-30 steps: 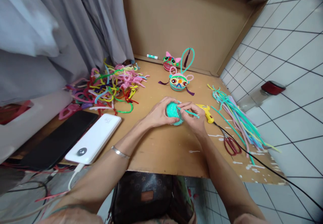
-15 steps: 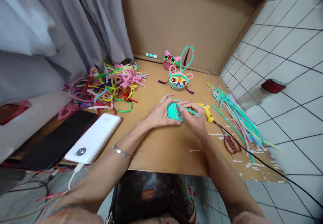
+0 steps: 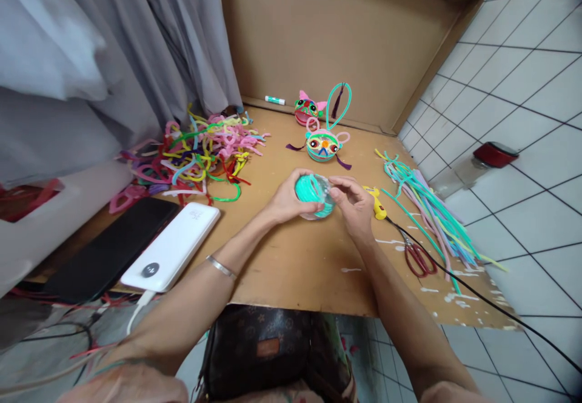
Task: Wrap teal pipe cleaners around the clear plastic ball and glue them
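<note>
A rounded clear piece wrapped with turquoise pipe cleaner (image 3: 309, 189) is above the middle of the table. My left hand (image 3: 290, 200) grips it from the left, thumb along its lower side. At its right edge my right hand (image 3: 353, 203) has thumb and forefinger pinched together; what they hold, if anything, is too small to tell. Behind stand a turquoise animal-face figure with pink loop ears (image 3: 322, 148) and a red and green one (image 3: 307, 109). A yellow glue gun (image 3: 379, 204) lies right of my right hand, partly hidden by it.
Red-handled scissors (image 3: 421, 260), a black cord and a bundle of pipe cleaners (image 3: 427, 215) lie right. At left are a tangled pipe-cleaner pile (image 3: 204, 148), a black phone (image 3: 111, 248) and a white power bank (image 3: 173, 248). A cardboard panel (image 3: 336, 39) rises behind.
The wrapped piece has turned, showing more of its clear part. The loose turquoise end that stuck out past my right fingers no longer shows there. My right hand has shifted slightly right.
</note>
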Demonstrator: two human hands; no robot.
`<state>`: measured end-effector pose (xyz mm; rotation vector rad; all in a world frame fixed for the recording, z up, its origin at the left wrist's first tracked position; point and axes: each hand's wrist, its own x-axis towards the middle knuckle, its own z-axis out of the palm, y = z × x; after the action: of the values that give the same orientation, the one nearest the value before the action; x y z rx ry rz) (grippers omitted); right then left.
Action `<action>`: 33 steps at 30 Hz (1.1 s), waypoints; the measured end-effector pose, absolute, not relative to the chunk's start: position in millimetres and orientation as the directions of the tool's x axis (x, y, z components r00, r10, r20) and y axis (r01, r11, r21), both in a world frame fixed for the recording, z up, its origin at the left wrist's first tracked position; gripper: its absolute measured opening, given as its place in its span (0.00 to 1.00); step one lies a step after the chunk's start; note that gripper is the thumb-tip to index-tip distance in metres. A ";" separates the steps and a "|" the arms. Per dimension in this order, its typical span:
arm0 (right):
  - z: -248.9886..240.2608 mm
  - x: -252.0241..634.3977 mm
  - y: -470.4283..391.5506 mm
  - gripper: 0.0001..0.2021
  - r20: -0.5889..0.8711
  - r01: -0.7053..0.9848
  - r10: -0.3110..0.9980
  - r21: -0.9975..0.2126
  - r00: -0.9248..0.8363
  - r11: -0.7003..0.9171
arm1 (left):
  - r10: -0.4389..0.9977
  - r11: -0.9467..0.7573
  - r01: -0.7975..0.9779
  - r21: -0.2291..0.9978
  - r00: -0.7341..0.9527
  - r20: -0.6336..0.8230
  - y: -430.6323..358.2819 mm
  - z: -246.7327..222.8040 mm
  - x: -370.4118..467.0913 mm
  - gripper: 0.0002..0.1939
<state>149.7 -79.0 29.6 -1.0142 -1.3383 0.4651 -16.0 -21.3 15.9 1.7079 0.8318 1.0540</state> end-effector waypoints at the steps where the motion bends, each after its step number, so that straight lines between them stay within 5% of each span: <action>1: 30.2 149.8 -78.7 0.17 0.574 0.264 0.777 -0.815 0.257 0.515 | 0.873 -0.307 0.030 0.951 0.408 0.269 -20.6 16.5 -16.5 0.39; 6: 29.8 152.2 -75.6 0.18 0.535 0.252 0.749 -0.845 0.391 0.472 | 0.861 -0.194 -0.083 0.977 0.463 0.210 -20.0 16.3 -17.8 0.40; 12: 27.6 156.6 -75.2 0.12 0.558 0.271 0.725 -0.830 0.404 0.487 | 0.858 -0.260 -0.002 0.966 0.459 0.232 -21.7 16.1 -15.5 0.41; 25: 30.5 148.2 -86.4 0.07 0.778 0.626 0.628 -0.489 -0.003 0.608 | 0.794 -0.530 0.211 0.821 0.464 0.394 -25.6 17.3 -16.0 0.33; 33: 35.1 145.6 -90.2 0.10 0.730 0.556 0.673 -0.612 0.122 0.563 | 0.657 -0.715 0.221 0.663 0.535 0.531 -27.2 18.0 -18.0 0.33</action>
<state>145.6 -90.2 35.1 -1.0827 -1.5398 0.1161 -18.0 -27.2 18.0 2.2465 0.7102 1.0876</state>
